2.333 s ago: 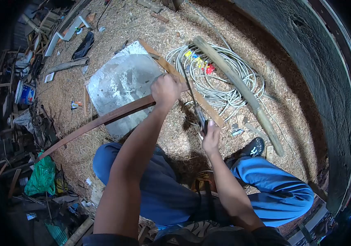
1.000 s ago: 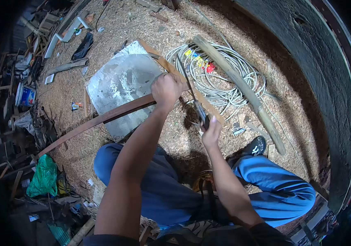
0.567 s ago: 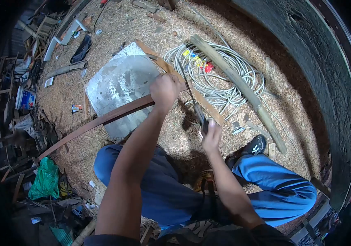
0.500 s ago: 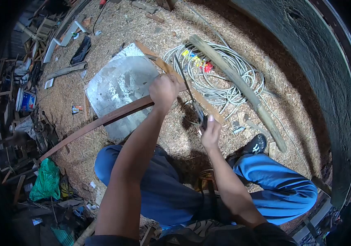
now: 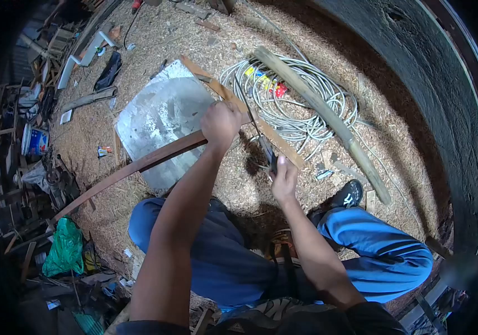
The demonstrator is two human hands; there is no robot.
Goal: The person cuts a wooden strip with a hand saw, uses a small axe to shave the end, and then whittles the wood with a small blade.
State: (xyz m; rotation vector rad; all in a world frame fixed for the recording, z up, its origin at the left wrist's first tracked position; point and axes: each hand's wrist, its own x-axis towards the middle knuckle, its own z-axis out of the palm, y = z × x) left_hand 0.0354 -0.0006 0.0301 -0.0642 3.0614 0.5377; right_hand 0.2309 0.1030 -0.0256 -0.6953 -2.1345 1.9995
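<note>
The long brown strip [image 5: 138, 164] curves up from the left side of the sawdust floor [image 5: 155, 33] and passes over the near edge of a shiny metal sheet [image 5: 160, 109]. The left hand [image 5: 220, 124] is closed tight around its top end. The right hand [image 5: 283, 180] grips the handle of a thin saw [image 5: 257, 129], and the blade runs just beside the left hand. A coil of grey cable [image 5: 311, 103] lies behind them.

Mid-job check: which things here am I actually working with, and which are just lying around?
In hand:
- left hand gripping the curved brown strip
- right hand holding the saw

Lying about:
- metal sheet
- cable coil
- wooden pole
- green bag
- bucket
</note>
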